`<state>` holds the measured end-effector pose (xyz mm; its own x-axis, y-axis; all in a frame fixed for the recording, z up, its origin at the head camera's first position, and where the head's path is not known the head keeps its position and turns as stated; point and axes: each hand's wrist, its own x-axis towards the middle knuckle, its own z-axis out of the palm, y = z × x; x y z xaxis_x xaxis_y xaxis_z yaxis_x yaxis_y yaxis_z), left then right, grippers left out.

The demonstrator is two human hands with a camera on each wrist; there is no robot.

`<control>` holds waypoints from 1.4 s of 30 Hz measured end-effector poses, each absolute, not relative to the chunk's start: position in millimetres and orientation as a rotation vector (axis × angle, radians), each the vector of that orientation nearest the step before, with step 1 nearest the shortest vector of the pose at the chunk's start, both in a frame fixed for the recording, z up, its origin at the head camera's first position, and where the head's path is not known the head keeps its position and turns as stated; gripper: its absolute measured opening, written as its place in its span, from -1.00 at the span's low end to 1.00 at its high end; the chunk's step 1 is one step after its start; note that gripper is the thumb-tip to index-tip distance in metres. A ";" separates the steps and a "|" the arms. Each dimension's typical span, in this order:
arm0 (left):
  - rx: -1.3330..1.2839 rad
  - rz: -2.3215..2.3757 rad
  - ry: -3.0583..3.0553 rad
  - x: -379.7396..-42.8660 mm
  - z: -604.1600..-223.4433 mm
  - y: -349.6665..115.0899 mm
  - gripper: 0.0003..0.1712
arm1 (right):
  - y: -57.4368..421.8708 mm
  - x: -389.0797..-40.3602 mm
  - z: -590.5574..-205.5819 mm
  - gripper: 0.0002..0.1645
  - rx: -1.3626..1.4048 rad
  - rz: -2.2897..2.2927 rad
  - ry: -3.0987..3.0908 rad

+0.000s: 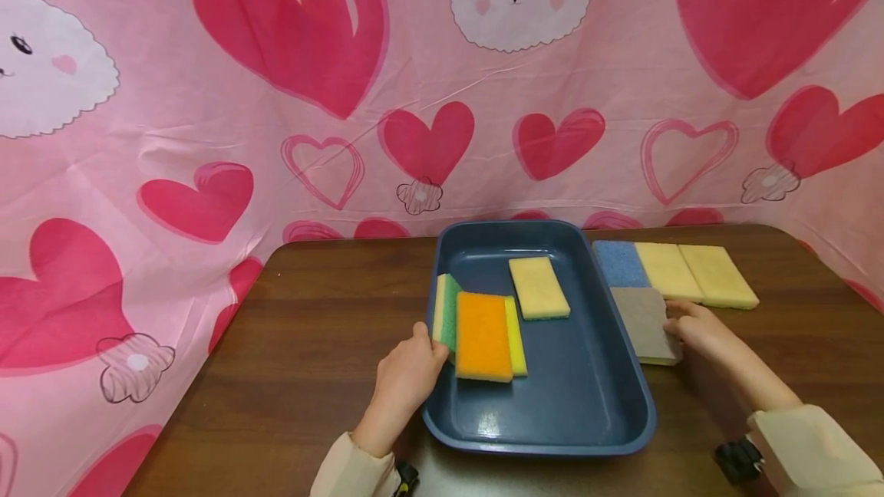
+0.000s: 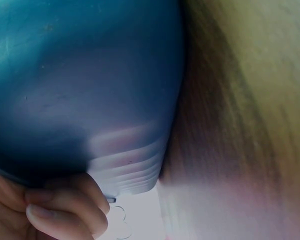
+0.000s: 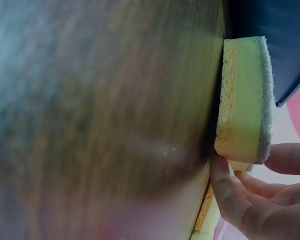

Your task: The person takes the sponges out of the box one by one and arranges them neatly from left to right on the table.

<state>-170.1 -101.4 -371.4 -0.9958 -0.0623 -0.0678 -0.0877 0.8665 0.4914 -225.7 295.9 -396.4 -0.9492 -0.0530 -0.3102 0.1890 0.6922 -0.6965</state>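
Note:
A dark blue tray [image 1: 573, 405] lies on the table, and my left hand [image 1: 409, 370] grips its left rim. In the left wrist view that hand's curled fingers [image 2: 72, 207] show against the tray's outer wall. Beside the tray's right wall, my right hand [image 1: 700, 328] pinches a grey-topped sponge [image 1: 645, 324] at its right edge. Its yellow foam side shows in the right wrist view, low over the table. Inside the tray, a green-faced sponge [image 1: 449, 313] leans on the left wall. An orange-topped sponge [image 1: 483, 336] overlaps a yellow sponge [image 1: 516, 336] beside it. A pale yellow sponge [image 1: 539, 287] lies farther back.
Behind the grey sponge, a blue sponge [image 1: 621, 263], a pale yellow sponge [image 1: 666, 271] and another pale yellow sponge [image 1: 718, 274] form a row. The brown wooden table [image 1: 331, 305] reaches back to a pink curtain [image 1: 387, 75] with hearts.

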 end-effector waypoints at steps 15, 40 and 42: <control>-0.127 0.794 2.960 -169.5 -370.7 -101.6 -0.78 | 287.8 -219.6 -385.2 -0.32 0.128 -1.092 2.571; -0.122 0.790 2.965 -169.6 -370.0 -101.6 -0.77 | 288.9 -220.0 -387.0 -0.32 0.099 -1.071 2.562; -0.122 0.788 2.963 -169.8 -369.9 -101.6 -0.77 | 288.7 -219.9 -386.7 -0.32 0.098 -1.070 2.559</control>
<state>-169.8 -101.6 -369.9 -0.9941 -0.0580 -0.0911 -0.0956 0.8651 0.4924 -219.9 288.7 -386.7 -0.9313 -0.0750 -0.3564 0.2011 0.7100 -0.6749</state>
